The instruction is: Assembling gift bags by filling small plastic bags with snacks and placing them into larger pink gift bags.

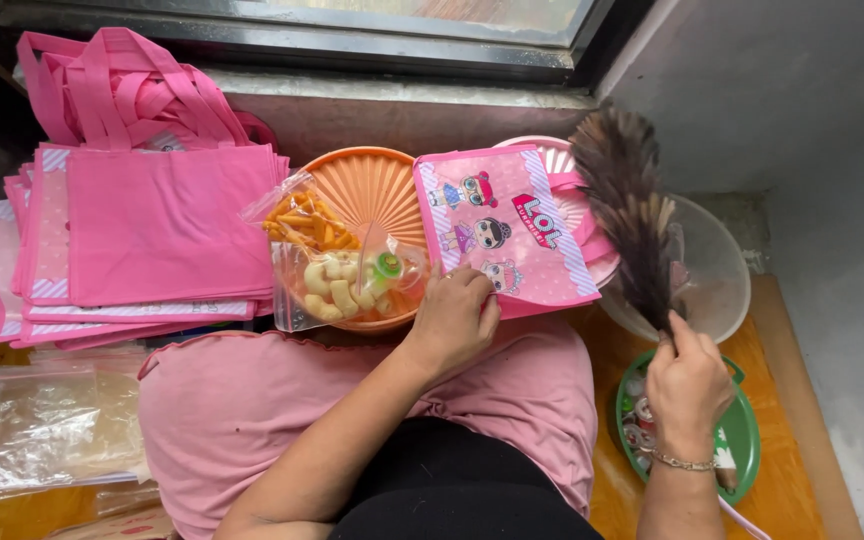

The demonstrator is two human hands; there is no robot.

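Beside stacked pink bags (142, 230), left hand (452, 320) gripping cartoon bag (502, 230), right hand (687, 385) clutching feather duster (627, 210).

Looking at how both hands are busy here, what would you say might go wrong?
The feather duster in the right hand hangs over the clear bowl and near the pink printed bag, so feathers or dust may drop in. The left hand only pinches the bag's edge beside the snack packet on the orange tray; either might slide off.

Snack packet (337, 265) on ribbed tray (377, 185), gift bag (502, 235) right, bag stack (142, 235) left.
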